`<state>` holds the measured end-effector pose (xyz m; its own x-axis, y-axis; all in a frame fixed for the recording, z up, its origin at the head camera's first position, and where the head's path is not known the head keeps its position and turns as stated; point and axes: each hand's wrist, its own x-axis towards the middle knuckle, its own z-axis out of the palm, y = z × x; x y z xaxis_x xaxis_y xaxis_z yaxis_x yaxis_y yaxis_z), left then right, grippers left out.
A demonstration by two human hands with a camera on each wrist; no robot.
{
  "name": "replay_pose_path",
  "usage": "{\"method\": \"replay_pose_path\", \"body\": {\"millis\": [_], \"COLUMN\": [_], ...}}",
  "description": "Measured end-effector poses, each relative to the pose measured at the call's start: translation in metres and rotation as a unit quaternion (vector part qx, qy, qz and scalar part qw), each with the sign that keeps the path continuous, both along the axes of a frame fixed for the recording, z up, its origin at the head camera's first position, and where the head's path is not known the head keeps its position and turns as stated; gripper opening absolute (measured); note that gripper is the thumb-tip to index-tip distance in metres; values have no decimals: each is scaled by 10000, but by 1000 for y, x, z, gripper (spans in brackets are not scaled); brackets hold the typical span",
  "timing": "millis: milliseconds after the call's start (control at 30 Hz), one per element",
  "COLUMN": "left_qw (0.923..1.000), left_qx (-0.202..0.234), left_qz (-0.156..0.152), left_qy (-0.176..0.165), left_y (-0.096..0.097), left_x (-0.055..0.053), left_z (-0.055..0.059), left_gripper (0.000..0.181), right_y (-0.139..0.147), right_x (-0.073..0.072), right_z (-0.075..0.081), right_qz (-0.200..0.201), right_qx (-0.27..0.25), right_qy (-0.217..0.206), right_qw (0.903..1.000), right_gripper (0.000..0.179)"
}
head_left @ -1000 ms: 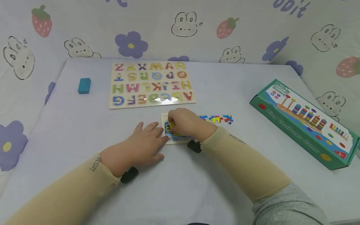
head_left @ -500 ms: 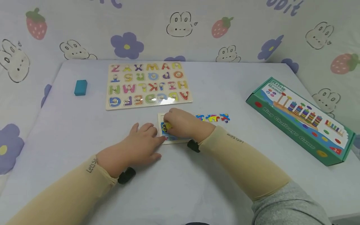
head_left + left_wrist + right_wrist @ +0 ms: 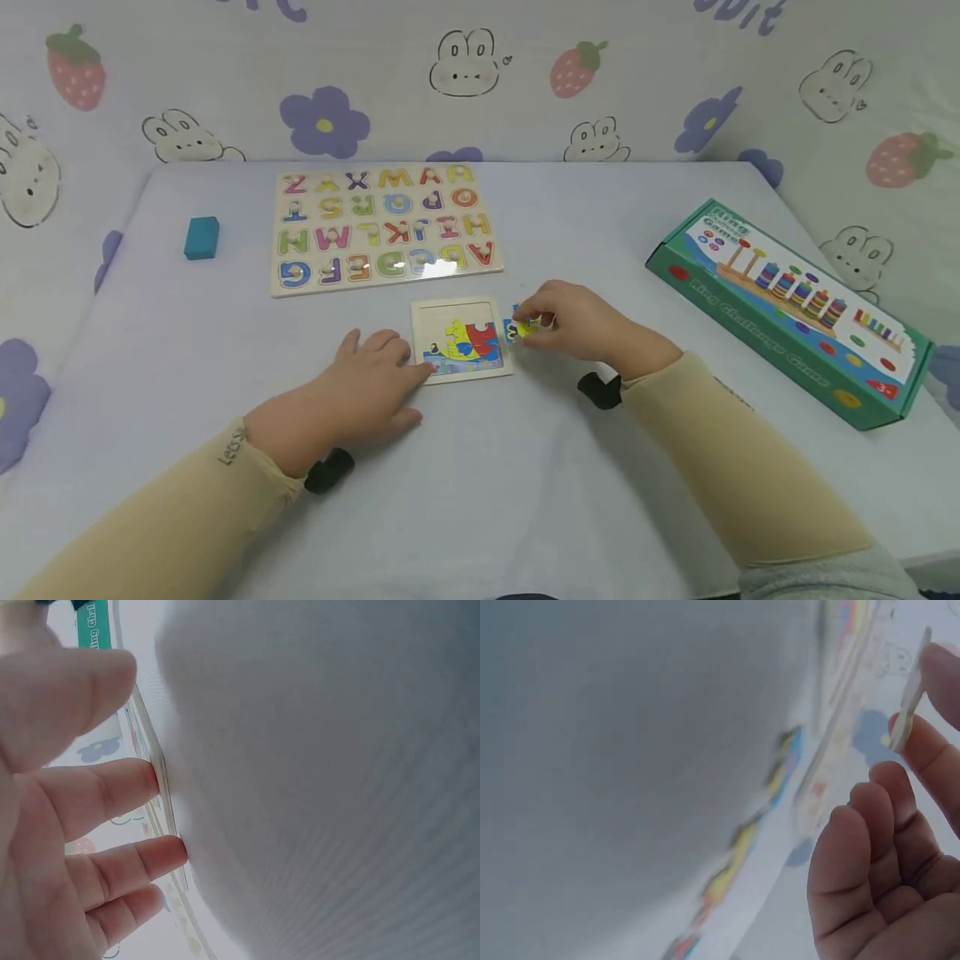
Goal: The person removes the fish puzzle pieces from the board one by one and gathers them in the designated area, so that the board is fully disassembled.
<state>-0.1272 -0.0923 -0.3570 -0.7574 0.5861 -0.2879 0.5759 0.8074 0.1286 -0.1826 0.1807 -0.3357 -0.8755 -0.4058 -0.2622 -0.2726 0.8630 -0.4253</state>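
- Left hand (image 3: 371, 387): fingers spread, touching the near-left corner of the puzzle tray (image 3: 472, 377).
- Right hand (image 3: 581, 325): thumb and forefinger pinch a puzzle piece (image 3: 901, 733) just beside the puzzle tray's right rim.
- Handling, as judged: light, thin, stiff; tabs possibly fragile. Hold by opposite edges.
- Beyond: letter board (image 3: 382, 229), flat.

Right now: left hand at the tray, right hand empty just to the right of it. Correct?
Not quite: the right hand isn't empty. It pinches a puzzle piece between thumb and finger, as the right wrist view shows. The rest holds: left hand at the tray, right hand just to the right of it.
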Motion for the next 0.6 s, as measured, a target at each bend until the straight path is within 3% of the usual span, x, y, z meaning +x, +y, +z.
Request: {"method": "replay_pose_path", "body": {"millis": [167,600], "left_qw": [10000,9999], "left_qx": [10,38], "left_qz": [18,-5], "left_qy": [16,104], "left_y": [1,1], "left_x": [0,2], "left_z": [-2,-1], "left_gripper": [65,65], "right_y": [17,17], "right_x": [5,2], "right_z": [-6,-16], "right_qz": [8,118], "right_qx": [246,776], "right_qy": [-159,-14], "right_qw": [9996,9969], "right_gripper": [29,31]}}
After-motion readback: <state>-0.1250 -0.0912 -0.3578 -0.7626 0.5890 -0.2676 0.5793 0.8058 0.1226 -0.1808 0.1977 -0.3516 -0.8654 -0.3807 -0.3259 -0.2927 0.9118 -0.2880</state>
